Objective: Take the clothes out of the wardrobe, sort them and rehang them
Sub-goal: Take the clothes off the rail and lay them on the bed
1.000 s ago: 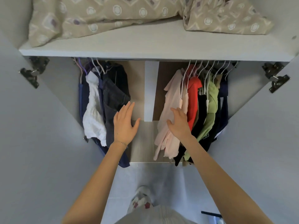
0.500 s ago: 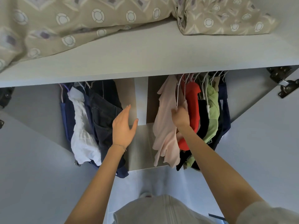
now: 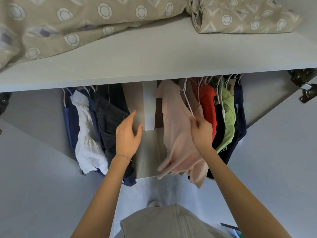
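**Pink top pinched at its hanger, rail hidden**

Pale pink top (image 3: 173, 131) hangs on a white hanger (image 3: 186, 98) at the inner end of the right-hand bunch of clothes, inside the open wardrobe. The right hand (image 3: 201, 133) has its fingers (image 3: 194, 121) curled, pinching the top at the shoulder where the hanger's arm ends. Whether the wire itself is in the pinch cannot be told.

Just right of those fingers hang a red garment (image 3: 207, 107), a black garment (image 3: 218, 124), a green garment (image 3: 229, 117) and a navy garment (image 3: 241, 107), packed so tightly that only strips of each show. The hanger hooks run up under the shelf (image 3: 154, 60), which hides the rail.

Across the gap from the right fingers, the left hand (image 3: 127, 136) is open, its fingers relaxed and holding nothing. Its fingertips lie at the edge of dark jeans (image 3: 109, 121); contact cannot be told. Beyond the left fingers hangs a white garment (image 3: 85, 131) among dark blue ones.

Patterned bedding (image 3: 68, 23) lies on the shelf above both hands, cut off at the frame's top and left edges. A door hinge (image 3: 305, 86) to the far right of the fingers is partly cropped.
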The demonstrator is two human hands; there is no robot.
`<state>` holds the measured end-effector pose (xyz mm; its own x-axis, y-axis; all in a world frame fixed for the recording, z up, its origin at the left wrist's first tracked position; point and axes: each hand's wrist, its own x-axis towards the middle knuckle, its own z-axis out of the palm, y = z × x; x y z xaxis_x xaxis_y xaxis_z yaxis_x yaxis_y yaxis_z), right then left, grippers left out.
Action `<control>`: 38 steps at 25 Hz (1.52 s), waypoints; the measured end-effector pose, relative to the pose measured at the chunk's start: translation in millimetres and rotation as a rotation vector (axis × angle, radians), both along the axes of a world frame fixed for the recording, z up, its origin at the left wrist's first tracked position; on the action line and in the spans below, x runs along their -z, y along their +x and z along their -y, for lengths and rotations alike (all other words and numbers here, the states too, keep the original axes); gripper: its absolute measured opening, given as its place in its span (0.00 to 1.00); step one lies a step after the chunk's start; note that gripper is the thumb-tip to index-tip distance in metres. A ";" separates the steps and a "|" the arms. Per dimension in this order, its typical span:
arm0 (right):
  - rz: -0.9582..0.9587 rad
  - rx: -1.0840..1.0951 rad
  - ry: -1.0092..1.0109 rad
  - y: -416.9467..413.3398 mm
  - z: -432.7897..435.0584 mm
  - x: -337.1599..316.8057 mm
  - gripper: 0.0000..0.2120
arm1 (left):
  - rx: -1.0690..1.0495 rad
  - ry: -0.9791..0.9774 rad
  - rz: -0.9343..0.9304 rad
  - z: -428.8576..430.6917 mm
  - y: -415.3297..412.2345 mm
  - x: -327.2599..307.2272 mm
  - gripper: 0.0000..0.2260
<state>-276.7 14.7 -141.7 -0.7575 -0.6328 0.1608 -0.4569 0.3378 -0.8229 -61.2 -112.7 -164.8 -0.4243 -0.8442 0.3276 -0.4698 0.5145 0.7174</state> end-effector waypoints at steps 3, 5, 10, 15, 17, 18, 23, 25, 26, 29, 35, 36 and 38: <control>-0.047 -0.059 0.035 18.3 -5.7 3.5 0.19 | -0.107 0.033 -0.025 2.8 11.6 8.1 0.22; -0.046 -0.092 0.053 27.6 -2.6 10.3 0.16 | -0.166 0.053 -0.012 10.5 21.5 15.0 0.23; -0.024 -0.132 0.077 39.6 10.1 20.5 0.15 | -0.284 0.118 -0.017 45.2 40.9 18.6 0.25; -0.008 -0.139 0.077 41.3 19.4 16.7 0.15 | -0.381 0.218 -0.103 91.2 39.6 12.3 0.25; -0.013 -0.139 0.075 41.2 21.4 13.1 0.16 | -0.394 0.277 -0.081 108.1 38.3 10.8 0.24; -0.015 -0.139 0.078 40.7 22.8 11.3 0.17 | -0.398 0.307 -0.050 114.4 37.2 9.6 0.24; -0.020 -0.142 0.073 42.1 29.1 7.9 0.17 | -0.416 0.354 -0.049 133.6 29.1 -2.4 0.20; -0.010 -0.142 0.072 42.9 30.6 9.4 0.16 | -0.425 0.340 -0.072 140.1 25.5 -7.0 0.17; -0.005 -0.140 0.073 43.6 31.3 10.3 0.16 | -0.406 0.348 -0.081 142.9 23.7 -8.1 0.15; 0.003 -0.131 0.082 45.1 32.7 13.6 0.16 | -0.308 0.434 -0.179 146.6 18.1 -9.9 0.08; 0.024 -0.104 0.063 47.1 30.7 10.8 0.16 | -0.169 0.552 -0.453 133.3 14.8 -24.3 0.09; 0.027 -0.096 0.052 48.0 30.1 8.3 0.16 | -0.118 0.549 -0.468 124.7 14.8 -25.6 0.11; 0.040 -0.086 0.035 49.9 28.6 4.2 0.17 | -0.039 0.566 -0.464 106.0 14.5 -16.0 0.15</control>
